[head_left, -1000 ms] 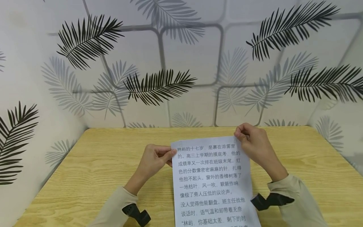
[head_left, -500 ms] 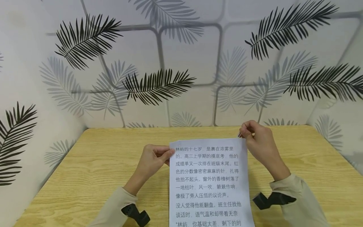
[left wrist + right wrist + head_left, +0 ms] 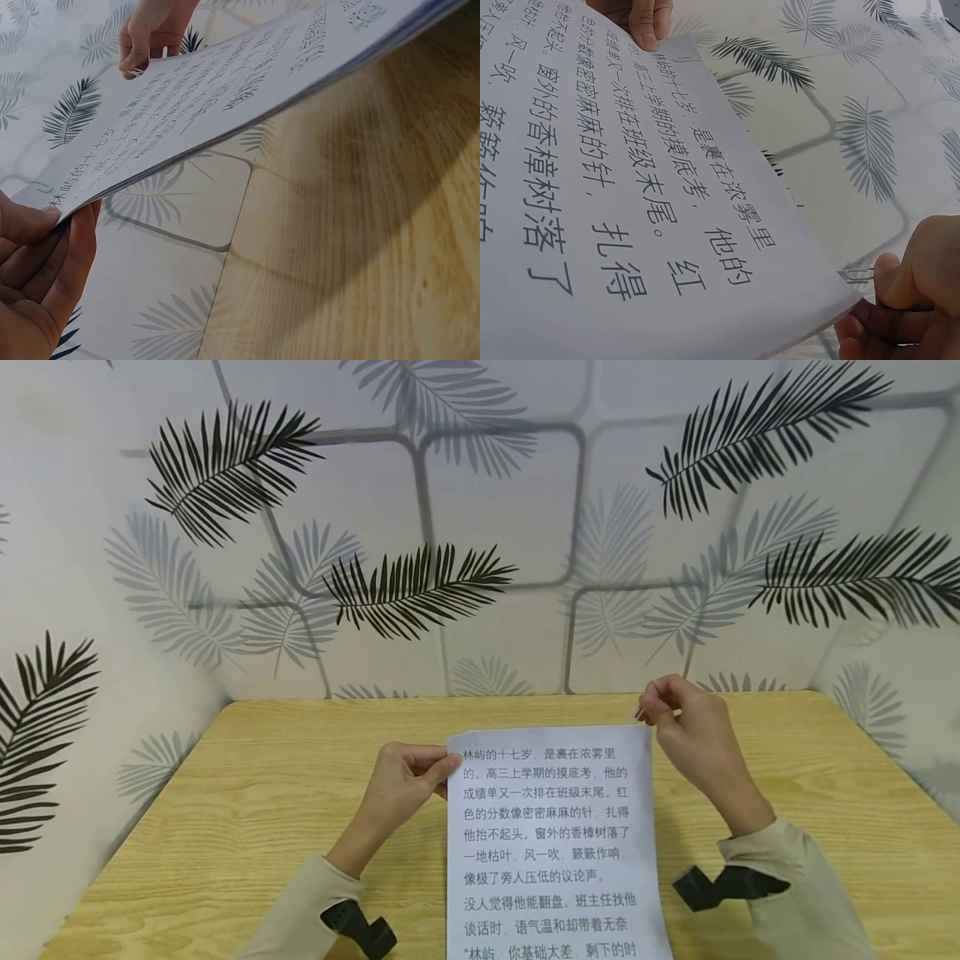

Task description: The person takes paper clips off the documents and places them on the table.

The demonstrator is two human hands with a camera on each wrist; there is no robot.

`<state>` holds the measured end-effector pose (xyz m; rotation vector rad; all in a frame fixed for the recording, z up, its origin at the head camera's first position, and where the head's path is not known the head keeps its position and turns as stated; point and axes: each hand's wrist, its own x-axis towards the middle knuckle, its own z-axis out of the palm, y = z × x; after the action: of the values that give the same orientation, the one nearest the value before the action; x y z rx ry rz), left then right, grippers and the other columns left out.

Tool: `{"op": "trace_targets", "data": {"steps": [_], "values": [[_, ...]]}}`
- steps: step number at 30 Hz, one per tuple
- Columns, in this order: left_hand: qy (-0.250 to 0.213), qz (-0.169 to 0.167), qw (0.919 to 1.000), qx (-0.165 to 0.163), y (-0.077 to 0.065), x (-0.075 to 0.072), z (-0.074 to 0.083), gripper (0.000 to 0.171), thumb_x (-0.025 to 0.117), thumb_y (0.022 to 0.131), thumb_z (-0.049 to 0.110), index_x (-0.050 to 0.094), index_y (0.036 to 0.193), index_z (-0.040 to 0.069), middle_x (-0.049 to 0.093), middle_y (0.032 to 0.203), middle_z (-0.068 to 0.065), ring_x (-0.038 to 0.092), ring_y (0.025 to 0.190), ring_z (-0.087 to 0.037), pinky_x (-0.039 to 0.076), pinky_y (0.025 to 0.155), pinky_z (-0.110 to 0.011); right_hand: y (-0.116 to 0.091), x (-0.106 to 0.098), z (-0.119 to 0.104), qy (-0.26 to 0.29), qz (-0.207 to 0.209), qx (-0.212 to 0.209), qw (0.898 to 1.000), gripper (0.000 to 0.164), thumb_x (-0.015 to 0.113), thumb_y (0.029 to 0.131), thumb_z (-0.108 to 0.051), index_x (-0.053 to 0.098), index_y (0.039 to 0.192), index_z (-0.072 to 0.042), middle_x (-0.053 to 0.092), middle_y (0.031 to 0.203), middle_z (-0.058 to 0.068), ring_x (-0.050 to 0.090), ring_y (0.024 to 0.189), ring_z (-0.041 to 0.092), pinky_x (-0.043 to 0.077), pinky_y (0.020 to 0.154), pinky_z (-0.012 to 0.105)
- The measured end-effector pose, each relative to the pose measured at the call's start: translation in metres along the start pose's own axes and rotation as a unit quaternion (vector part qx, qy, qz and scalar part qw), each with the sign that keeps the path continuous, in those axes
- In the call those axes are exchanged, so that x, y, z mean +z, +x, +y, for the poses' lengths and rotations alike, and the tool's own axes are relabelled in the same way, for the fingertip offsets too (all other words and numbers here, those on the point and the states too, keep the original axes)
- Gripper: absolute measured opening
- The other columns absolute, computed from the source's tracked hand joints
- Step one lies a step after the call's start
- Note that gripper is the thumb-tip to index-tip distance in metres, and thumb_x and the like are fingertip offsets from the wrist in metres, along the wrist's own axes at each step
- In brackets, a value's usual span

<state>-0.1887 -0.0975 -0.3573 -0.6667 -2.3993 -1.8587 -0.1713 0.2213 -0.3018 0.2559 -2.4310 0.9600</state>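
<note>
Several stacked sheets of printed paper (image 3: 551, 843) are held up at a slant over the table. My left hand (image 3: 408, 785) pinches their upper left corner, thumb on the printed face, fingers behind. A small paper clip (image 3: 684, 58) sits on that corner's top edge. At the upper right corner, my right hand (image 3: 693, 739) pinches another paper clip (image 3: 859, 275) between thumb and finger. The held clip's end is at the paper's edge in the right wrist view; I cannot tell whether it grips the sheets. Other right fingertips (image 3: 851, 330) are close to or touching the corner underneath.
A wood-grain table (image 3: 247, 827) lies below, with a leaf-patterned wall (image 3: 510, 627) along its back edge. Dark wrist cameras (image 3: 360, 929) are strapped over both sleeves. The lower end of the paper runs out of the head view.
My right hand has moved slightly right and up from the paper's corner, and its clip now shows. The sheets have shifted a little left. My left hand keeps its grip.
</note>
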Motion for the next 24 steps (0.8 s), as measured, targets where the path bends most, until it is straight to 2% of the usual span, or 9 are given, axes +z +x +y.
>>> {"op": "trace_targets", "data": {"steps": [12,19,24], "values": [[0.0,0.003,1.0,0.001,0.0,0.0,0.0,0.016,0.063,0.092,0.002,0.072,0.1,-0.01,0.071,0.079,-0.02,0.067,0.056,-0.018,0.059,0.059,-0.045,0.001,-0.002,0.003,-0.012,0.0,0.009,1.0,0.01,0.055,0.097,-0.001,0.059,0.088,0.001,0.067,0.08,0.011,0.063,0.074,0.025,0.046,0.057,0.019],[-0.002,0.002,1.0,0.001,0.0,0.0,0.0,0.016,0.063,0.092,0.002,0.072,0.1,-0.01,0.071,0.079,-0.02,0.067,0.056,-0.018,0.059,0.059,-0.045,0.002,-0.004,0.008,-0.027,0.003,0.017,0.999,0.01,0.051,0.095,0.004,0.059,0.091,0.001,0.063,0.078,0.012,0.052,0.067,0.021,0.04,0.051,0.021],[-0.001,0.001,1.0,0.002,0.0,0.0,0.0,0.016,0.063,0.092,0.001,0.072,0.099,-0.01,0.071,0.079,-0.021,0.067,0.056,-0.018,0.059,0.059,-0.044,0.003,-0.006,0.014,-0.031,0.007,0.014,0.999,0.011,0.053,0.098,-0.003,0.059,0.091,0.002,0.062,0.076,0.012,0.05,0.064,0.02,0.041,0.051,0.021]]}}
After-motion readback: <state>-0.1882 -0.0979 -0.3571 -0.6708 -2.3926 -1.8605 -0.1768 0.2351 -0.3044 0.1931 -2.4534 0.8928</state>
